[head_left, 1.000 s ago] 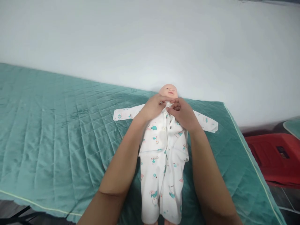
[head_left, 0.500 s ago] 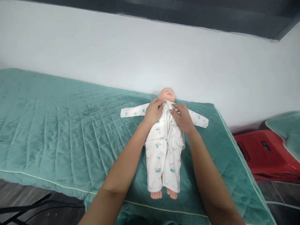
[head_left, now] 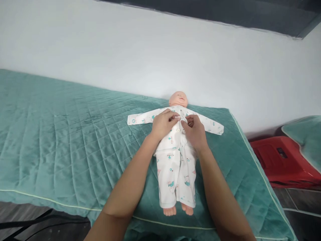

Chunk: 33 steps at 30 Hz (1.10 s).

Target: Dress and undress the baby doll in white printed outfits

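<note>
"On the far left, what do you see?"

"Green quilted cover [head_left: 62, 140], pale piping along its near edge. Below that edge, dark floor [head_left: 15, 208] and some black bars [head_left: 12, 225]."

"And moving right?"

"A white printed sleeve [head_left: 137, 119], stretched out flat on the cover. Then the left hand [head_left: 164, 124], back upward, resting over the chest of a white shirt [head_left: 167, 144]. Its thumb and fingers are drawn narrow, holding cloth at the front edge."

"Whose shirt is it?"

"It's on a doll [head_left: 178, 98], lying face up near the cover's right end, head beside the white wall [head_left: 125, 53]. Matching trousers [head_left: 168, 177] run toward the viewer, and two bare feet [head_left: 170, 211] stick out of the cuffs."

"What about the right hand [head_left: 196, 131]?"

"Just beside the left one, across the front seam. Fingers curled, thumb close to the forefinger, also narrow on the shirt's edge. I can't tell whether a button sits between the fingertips; one pale button [head_left: 178, 130] shows just below."

"Further right?"

"The other sleeve [head_left: 213, 125], spread outward. Past the cover's edge, a red seat [head_left: 283, 160] with green cloth [head_left: 306, 137] over part of it."
</note>
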### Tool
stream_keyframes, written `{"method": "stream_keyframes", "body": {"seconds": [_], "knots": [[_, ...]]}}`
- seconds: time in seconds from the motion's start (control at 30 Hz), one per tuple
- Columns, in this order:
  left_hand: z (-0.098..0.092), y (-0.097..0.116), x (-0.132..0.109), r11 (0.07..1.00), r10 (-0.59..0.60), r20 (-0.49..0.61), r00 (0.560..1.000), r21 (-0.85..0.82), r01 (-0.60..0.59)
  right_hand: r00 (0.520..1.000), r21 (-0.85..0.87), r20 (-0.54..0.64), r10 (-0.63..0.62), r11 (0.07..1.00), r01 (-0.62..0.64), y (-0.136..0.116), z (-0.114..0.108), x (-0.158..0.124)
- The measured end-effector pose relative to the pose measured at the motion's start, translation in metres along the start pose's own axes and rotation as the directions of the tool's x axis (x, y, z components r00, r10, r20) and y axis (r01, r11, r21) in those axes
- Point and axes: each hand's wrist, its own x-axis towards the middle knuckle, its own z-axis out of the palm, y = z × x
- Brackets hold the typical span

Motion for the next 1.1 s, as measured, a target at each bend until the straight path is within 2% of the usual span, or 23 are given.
{"method": "stream_keyframes", "body": {"seconds": [0.13,0.33,0.47,0.73,0.97,1.1], "knots": [[-0.005,0.001,0.005,0.997,-0.013,0.039,0.999,-0.073,0.016,0.999,0.205,0.04,0.016,0.978,-0.024,0.004,-0.003,0.006],[0.005,0.012,0.006,0.896,-0.142,0.062,0.988,-0.417,0.155,0.996,0.336,0.084,0.024,0.941,-0.051,0.006,-0.005,0.007],[0.01,0.015,0.006,0.905,-0.163,0.084,0.983,-0.384,0.183,0.994,0.37,0.099,0.046,0.926,-0.079,0.009,-0.004,0.005],[0.001,0.014,0.007,0.869,-0.172,0.19,0.967,-0.433,0.24,0.992,0.434,0.125,0.01,0.899,-0.064,0.015,-0.004,0.0],[0.005,0.004,0.007,0.771,-0.225,0.178,0.958,-0.568,0.287,0.969,0.397,0.246,-0.033,0.915,-0.07,0.01,-0.005,0.009],[0.004,0.001,0.007,0.753,-0.212,0.206,0.955,-0.589,0.294,0.963,0.321,0.266,-0.052,0.946,-0.038,0.006,-0.004,0.008]]}}
